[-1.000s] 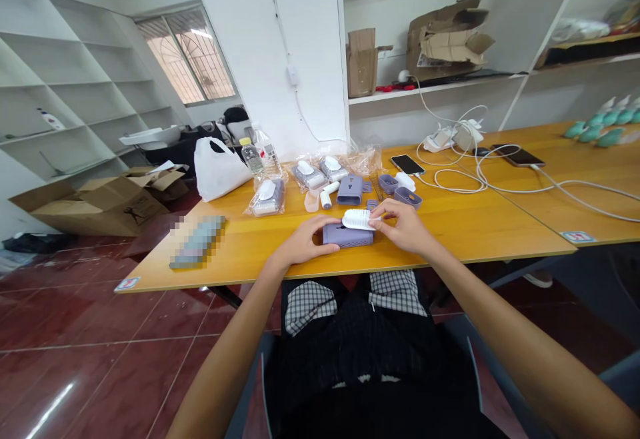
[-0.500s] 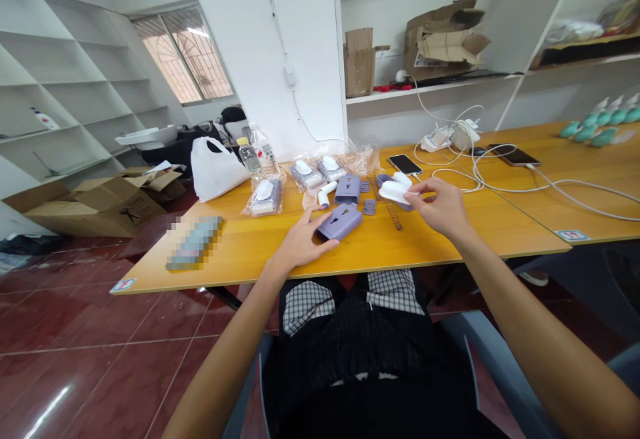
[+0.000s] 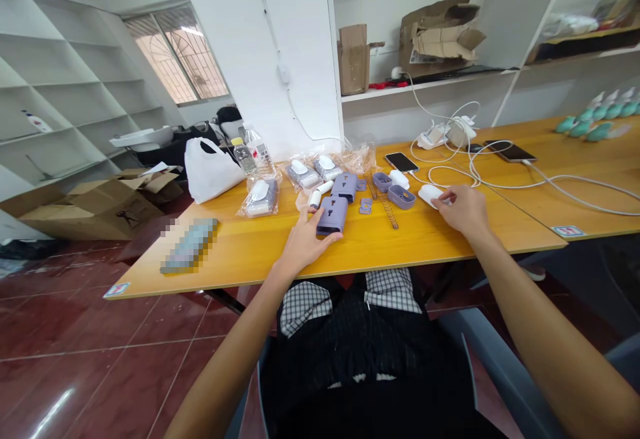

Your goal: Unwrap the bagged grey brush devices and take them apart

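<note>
My left hand (image 3: 306, 238) rests at the near purple plastic housing (image 3: 332, 215), thumb and fingers around its left and front sides. Behind that lies a second purple housing (image 3: 345, 186). My right hand (image 3: 463, 207) pinches a white rounded plastic part (image 3: 430, 195) at the table surface, to the right of the other pieces. Between my hands are two purple oval rings (image 3: 401, 197), another white part (image 3: 399, 180), small purple flat pieces (image 3: 365, 206) and metal springs (image 3: 388, 212). White cylindrical pieces (image 3: 315, 199) lie just beyond my left fingers.
Bagged purple-and-white units (image 3: 261, 198) lie along the back left, near bottles (image 3: 244, 156) and a white plastic bag (image 3: 213, 169). A phone (image 3: 401, 162), white cables (image 3: 470, 176) and a charger cluster (image 3: 457, 132) are at the back right. Green-teal bottles (image 3: 597, 132) stand far right.
My right hand has moved right and down with the white part, away from the purple rings, which now show. The near purple housing has turned upright under my left hand.
</note>
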A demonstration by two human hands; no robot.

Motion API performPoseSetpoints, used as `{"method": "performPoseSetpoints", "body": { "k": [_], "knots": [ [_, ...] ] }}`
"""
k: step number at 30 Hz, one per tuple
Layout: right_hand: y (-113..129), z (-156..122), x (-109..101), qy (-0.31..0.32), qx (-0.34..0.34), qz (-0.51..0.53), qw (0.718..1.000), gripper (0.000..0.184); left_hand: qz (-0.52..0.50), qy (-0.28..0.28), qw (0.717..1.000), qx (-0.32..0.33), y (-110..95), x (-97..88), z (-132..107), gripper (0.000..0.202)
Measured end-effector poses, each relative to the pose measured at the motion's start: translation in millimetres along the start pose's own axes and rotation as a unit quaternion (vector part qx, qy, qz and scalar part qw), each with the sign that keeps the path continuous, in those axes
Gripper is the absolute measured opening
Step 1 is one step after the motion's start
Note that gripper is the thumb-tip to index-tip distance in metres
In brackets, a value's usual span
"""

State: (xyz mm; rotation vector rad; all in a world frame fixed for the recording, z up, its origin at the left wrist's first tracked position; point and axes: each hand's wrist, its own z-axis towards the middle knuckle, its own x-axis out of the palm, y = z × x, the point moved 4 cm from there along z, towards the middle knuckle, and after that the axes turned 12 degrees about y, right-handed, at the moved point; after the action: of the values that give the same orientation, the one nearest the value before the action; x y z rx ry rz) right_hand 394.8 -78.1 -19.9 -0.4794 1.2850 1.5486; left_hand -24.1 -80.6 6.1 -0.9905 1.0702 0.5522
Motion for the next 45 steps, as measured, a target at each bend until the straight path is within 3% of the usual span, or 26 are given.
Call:
{"method": "performPoseSetpoints", "body": {
  "k": [9, 14, 21, 27, 30, 34, 38, 45],
  "knots": [
    [8.8, -1.0, 6.6, 0.062, -0.039, 0.028, 0.997, 0.021, 0.062, 0.038, 0.997, -0.024, -8.5, 4.9, 0.2, 0.069],
    [11.5, -2.1, 11.3, 0.073, -0.071, 0.047, 0.994, 0.025, 0.080, 0.040, 0.996, 0.016, -10.3, 7.7, -0.2, 0.073],
    [11.8, -1.7, 14.2, 0.078, -0.080, 0.038, 0.993, 0.030, 0.011, 0.046, 0.998, 0.037, -2.9, 5.4, 2.4, 0.053],
    [13.5, -2.6, 13.3, 0.060, -0.093, 0.032, 0.993, 0.033, -0.064, -0.002, 0.998, 0.025, 2.9, 2.5, 6.4, 0.037],
    [13.6, -2.6, 13.4, 0.060, -0.093, 0.032, 0.993, 0.033, -0.037, -0.028, 0.999, 0.009, 2.7, 0.6, 6.6, 0.046],
    [13.6, -2.2, 13.8, 0.063, -0.094, 0.026, 0.993, 0.033, -0.044, 0.019, 0.997, 0.063, -7.5, -2.3, 3.6, 0.058],
    [13.5, -2.2, 14.4, 0.061, -0.097, 0.032, 0.993, 0.032, -0.115, 0.100, 0.978, 0.142, -18.2, -3.6, -3.4, 0.055],
    [13.1, -2.5, 14.9, 0.061, -0.099, 0.031, 0.993, 0.032, -0.114, 0.097, 0.977, 0.154, -17.5, -1.7, -4.0, 0.036]
  ]
}}
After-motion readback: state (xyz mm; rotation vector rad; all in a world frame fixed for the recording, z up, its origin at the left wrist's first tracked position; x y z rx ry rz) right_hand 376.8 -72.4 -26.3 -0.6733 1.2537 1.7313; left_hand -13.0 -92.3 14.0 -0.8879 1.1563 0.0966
